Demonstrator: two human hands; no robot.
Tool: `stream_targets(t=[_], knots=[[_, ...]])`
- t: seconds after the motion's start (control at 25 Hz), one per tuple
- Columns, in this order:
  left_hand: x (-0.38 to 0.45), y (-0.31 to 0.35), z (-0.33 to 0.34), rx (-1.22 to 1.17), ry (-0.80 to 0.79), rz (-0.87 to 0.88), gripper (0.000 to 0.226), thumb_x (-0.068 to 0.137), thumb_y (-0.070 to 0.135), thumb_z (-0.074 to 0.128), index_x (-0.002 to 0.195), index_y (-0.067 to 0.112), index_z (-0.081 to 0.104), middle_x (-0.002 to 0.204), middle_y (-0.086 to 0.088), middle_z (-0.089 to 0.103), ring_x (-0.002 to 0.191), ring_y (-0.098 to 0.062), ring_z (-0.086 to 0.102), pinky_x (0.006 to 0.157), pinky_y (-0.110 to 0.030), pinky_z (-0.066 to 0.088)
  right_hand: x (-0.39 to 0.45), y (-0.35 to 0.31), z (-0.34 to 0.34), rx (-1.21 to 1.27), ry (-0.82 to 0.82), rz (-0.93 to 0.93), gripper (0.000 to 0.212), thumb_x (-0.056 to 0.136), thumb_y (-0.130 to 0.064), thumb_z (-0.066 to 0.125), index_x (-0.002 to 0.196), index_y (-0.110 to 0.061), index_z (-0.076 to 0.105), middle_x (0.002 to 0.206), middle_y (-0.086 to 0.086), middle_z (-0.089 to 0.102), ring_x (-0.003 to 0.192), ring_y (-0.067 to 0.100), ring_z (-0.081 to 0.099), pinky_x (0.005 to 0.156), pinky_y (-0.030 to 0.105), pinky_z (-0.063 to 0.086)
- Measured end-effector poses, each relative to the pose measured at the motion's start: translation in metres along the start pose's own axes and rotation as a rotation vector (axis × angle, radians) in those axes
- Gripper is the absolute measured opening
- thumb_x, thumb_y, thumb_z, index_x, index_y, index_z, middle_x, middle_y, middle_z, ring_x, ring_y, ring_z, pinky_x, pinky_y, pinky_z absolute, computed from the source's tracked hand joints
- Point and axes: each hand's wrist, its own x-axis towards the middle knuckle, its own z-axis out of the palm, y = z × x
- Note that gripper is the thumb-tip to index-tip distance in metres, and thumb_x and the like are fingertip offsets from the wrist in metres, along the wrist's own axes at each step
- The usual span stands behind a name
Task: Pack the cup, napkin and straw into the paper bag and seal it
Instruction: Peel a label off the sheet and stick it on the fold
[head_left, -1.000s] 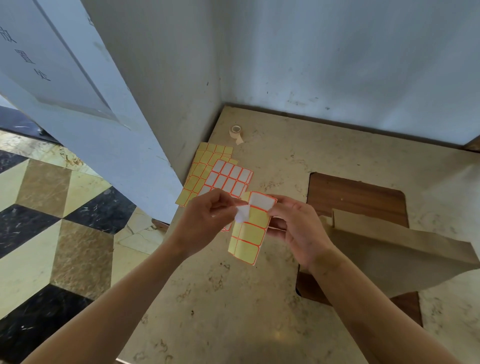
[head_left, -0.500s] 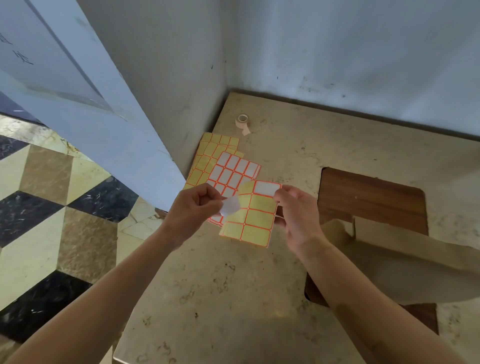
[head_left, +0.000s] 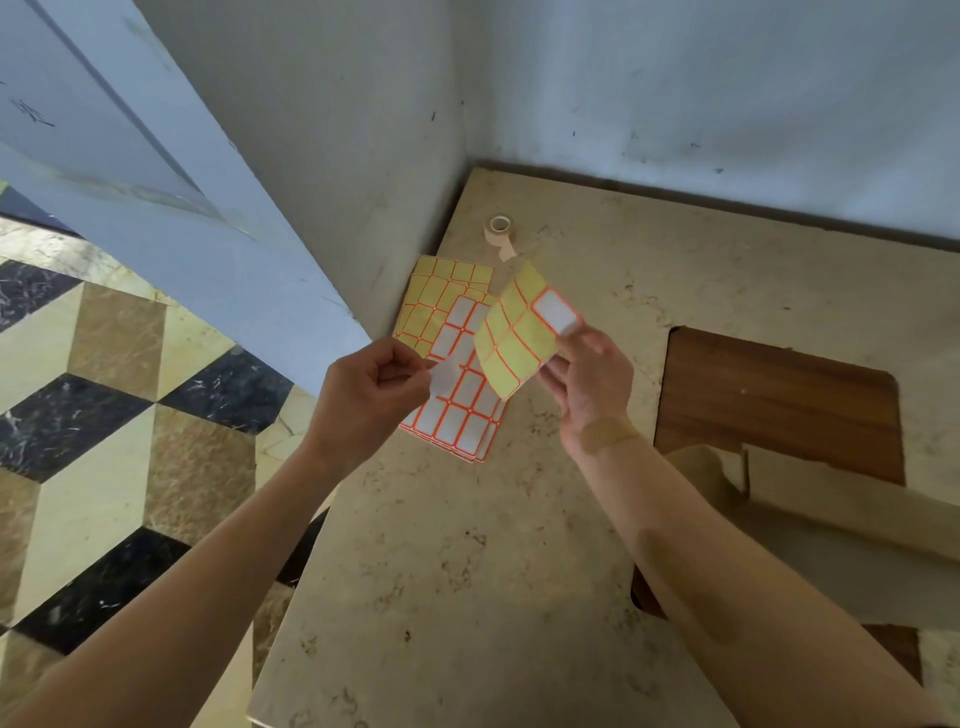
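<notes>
My left hand (head_left: 371, 387) pinches a small white sticker (head_left: 445, 378) between thumb and fingertips, clear of its backing. My right hand (head_left: 589, 387) holds the yellow sticker sheet (head_left: 519, 332), which curls upward with one white label left at its top corner. The two hands are a short gap apart above the marble table (head_left: 467, 571). The brown paper bag (head_left: 810, 535) lies on its side at the right, partly behind my right forearm, with its top folded over. The cup, napkin and straw are not visible.
More sticker sheets (head_left: 452, 364) lie stacked in the table's corner by the wall. A small roll of tape (head_left: 500, 228) stands behind them. A dark wooden board (head_left: 779, 400) lies under the bag. The table's left edge drops to a patterned floor (head_left: 130, 415).
My left hand has pulled the white sticker fully off and moved left, away from the sheet. My right hand lifted the sheet, which now curls back.
</notes>
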Motion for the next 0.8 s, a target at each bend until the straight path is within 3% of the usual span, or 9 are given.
stream_targets(t=[0.08,0.16,0.32,0.48,0.56,0.64,0.72,0.8], knots=[[0.0,0.0,0.004,0.08,-0.003,0.031,0.008,0.085,0.014,0.069,0.079,0.019,0.065,0.092,0.01,0.075,0.089,-0.004,0.07,0.072,-0.021,0.057,0.008,0.02,-0.014,-0.005,0.132,0.12,0.024,0.09,0.001,0.052,0.095,-0.018,0.065,0.093,0.01,0.07,0.078,0.019,0.068,0.075,0.033,0.06],[-0.003,0.002,0.009,0.161,-0.018,0.098,0.005,0.083,0.016,0.071,0.083,0.019,0.067,0.09,0.016,0.073,0.087,0.001,0.069,0.075,-0.016,0.055,0.014,0.037,-0.032,-0.059,0.161,0.217,0.031,0.09,0.004,0.047,0.117,-0.005,0.06,0.109,0.023,0.066,0.085,0.026,0.064,0.079,0.036,0.055],[-0.011,0.009,0.014,0.275,-0.055,0.21,0.008,0.081,0.017,0.073,0.088,0.017,0.07,0.087,0.023,0.07,0.083,0.006,0.067,0.074,-0.008,0.05,0.015,0.048,-0.055,-0.201,0.095,0.3,0.03,0.091,-0.002,0.05,0.119,0.006,0.054,0.131,0.029,0.054,0.118,0.04,0.056,0.086,0.04,0.05],[-0.018,0.024,0.02,0.377,-0.061,0.232,0.007,0.083,0.025,0.072,0.087,0.02,0.07,0.085,0.023,0.068,0.078,0.011,0.064,0.07,-0.015,0.05,-0.025,0.037,-0.072,-0.375,-0.076,0.281,0.033,0.091,-0.003,0.054,0.123,0.003,0.055,0.131,0.027,0.055,0.12,0.04,0.055,0.083,0.037,0.048],[-0.02,0.037,0.025,0.42,-0.077,0.282,0.008,0.084,0.027,0.071,0.087,0.02,0.07,0.085,0.018,0.07,0.077,0.008,0.065,0.071,-0.02,0.052,-0.063,0.019,-0.094,-0.665,-0.31,0.099,0.033,0.09,-0.009,0.058,0.122,-0.008,0.061,0.128,0.015,0.062,0.115,0.028,0.061,0.091,0.034,0.049],[-0.02,0.053,0.034,0.446,-0.09,0.343,0.009,0.084,0.026,0.071,0.088,0.019,0.071,0.085,0.013,0.071,0.078,0.003,0.066,0.072,-0.024,0.055,-0.104,-0.009,-0.126,-0.949,-0.552,-0.244,0.031,0.089,-0.026,0.059,0.119,-0.028,0.065,0.116,-0.012,0.069,0.104,0.002,0.064,0.09,0.023,0.051],[-0.018,0.073,0.047,0.462,-0.113,0.414,0.008,0.084,0.024,0.072,0.088,0.017,0.071,0.085,0.01,0.072,0.077,0.001,0.066,0.073,-0.028,0.057,-0.136,-0.053,-0.159,-1.086,-0.56,-0.71,0.027,0.089,-0.038,0.056,0.113,-0.032,0.067,0.104,-0.023,0.068,0.093,-0.007,0.064,0.08,0.014,0.052],[-0.017,0.093,0.063,0.482,-0.141,0.484,0.006,0.084,0.023,0.072,0.087,0.017,0.071,0.084,0.01,0.072,0.076,-0.001,0.067,0.074,-0.032,0.058,-0.149,-0.091,-0.197,-1.189,-0.381,-1.159,0.025,0.093,-0.035,0.055,0.108,-0.022,0.069,0.104,-0.015,0.068,0.092,-0.003,0.063,0.077,0.013,0.051]])
